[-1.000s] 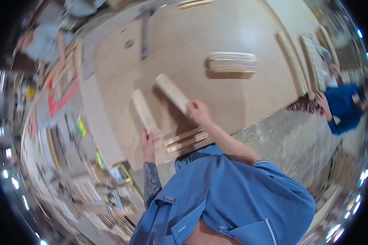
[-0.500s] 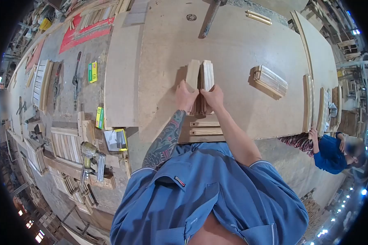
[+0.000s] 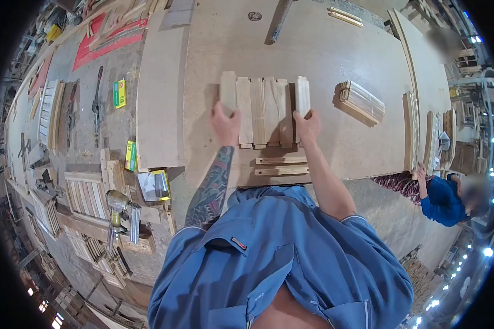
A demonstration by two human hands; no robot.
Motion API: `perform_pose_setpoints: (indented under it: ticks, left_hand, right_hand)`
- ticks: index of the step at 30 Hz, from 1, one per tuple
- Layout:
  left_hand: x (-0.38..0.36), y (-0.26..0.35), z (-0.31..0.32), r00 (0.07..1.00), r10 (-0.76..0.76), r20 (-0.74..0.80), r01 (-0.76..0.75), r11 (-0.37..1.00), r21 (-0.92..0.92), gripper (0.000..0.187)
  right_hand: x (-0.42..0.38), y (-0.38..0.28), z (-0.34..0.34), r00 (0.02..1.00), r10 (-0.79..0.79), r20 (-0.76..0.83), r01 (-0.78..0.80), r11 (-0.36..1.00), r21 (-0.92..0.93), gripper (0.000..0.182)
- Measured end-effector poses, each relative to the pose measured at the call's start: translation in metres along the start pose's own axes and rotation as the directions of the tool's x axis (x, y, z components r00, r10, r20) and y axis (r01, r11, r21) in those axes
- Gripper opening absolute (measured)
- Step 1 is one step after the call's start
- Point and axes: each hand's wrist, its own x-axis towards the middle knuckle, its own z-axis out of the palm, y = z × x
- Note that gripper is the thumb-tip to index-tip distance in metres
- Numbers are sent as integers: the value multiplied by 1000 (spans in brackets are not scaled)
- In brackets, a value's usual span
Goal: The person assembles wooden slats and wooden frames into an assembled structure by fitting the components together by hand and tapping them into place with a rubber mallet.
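My left hand is closed round the lower part of a pale wooden slat at the left end of a row. Several flat slats lie side by side between my hands, upright in this view, their tenoned ends roughly in line. At the right end, my right hand grips more wooden slats, which stand higher than the row and cast a shadow on its edge. Closer to my body, two narrow wooden rails with holes at their ends lie crosswise below the row.
A bundle of slats rests on the board-topped table to the right. A metal bar lies at the far side. Leftward are a green-and-yellow box, a clamp and a nail gun. Another person works at the right.
My hands have moved apart, left hand leftward and right hand rightward. The slats that were bunched in two stacks are now spread in a flat row between them.
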Motion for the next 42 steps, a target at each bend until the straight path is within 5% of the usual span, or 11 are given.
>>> perform_pose_setpoints:
  ticks: [4, 10, 12, 15, 22, 24, 26, 29, 31, 35, 42]
  left_hand:
    - [0, -17, 5, 981, 131, -146, -83, 952, 293, 50]
    - [1, -28, -13, 996, 53, -65, -43, 988, 149, 52]
    - [1, -37, -24, 948, 229, -222, -80, 846, 528, 53]
    - [5, -48, -1, 994, 86, -64, -28, 786, 618, 63]
    - [36, -6, -9, 987, 8, 158, -67, 926, 372, 66]
    - [42, -43, -2, 990, -36, 137, 43, 998, -52, 66]
    - [-13, 27, 1, 999, -9, -42, 30, 856, 516, 68]
    - [-72, 46, 22, 996, 92, 20, -89, 854, 513, 63]
    - [-109, 56, 42, 987, 144, 65, -156, 829, 537, 61]
    - [-159, 83, 97, 936, 249, 250, -342, 813, 472, 54]
    - [-203, 182, 213, 837, 293, 462, -476, 806, 352, 46]
  right_hand:
    - [-6, 8, 0, 996, 0, -88, -17, 983, -184, 43]
    - [4, 23, -9, 988, 85, -129, -77, 995, 69, 51]
    - [10, 35, -24, 995, -29, -92, -1, 949, -316, 55]
    - [3, 4, -24, 1000, 27, 11, -22, 943, -333, 53]
    - [62, 44, -70, 961, -159, 228, 69, 931, 358, 60]
    - [86, 82, -104, 966, -198, 166, 153, 956, 252, 62]
    - [105, 133, -156, 990, -113, 90, 83, 957, 278, 58]
    - [141, 230, -257, 953, 155, -261, -116, 980, 160, 52]
    - [171, 331, -321, 814, 0, -581, -110, 982, -154, 57]
    - [180, 367, -455, 669, 288, -685, -621, 723, -303, 85]
    - [173, 441, -440, 476, 320, -819, -376, 916, 140, 90]
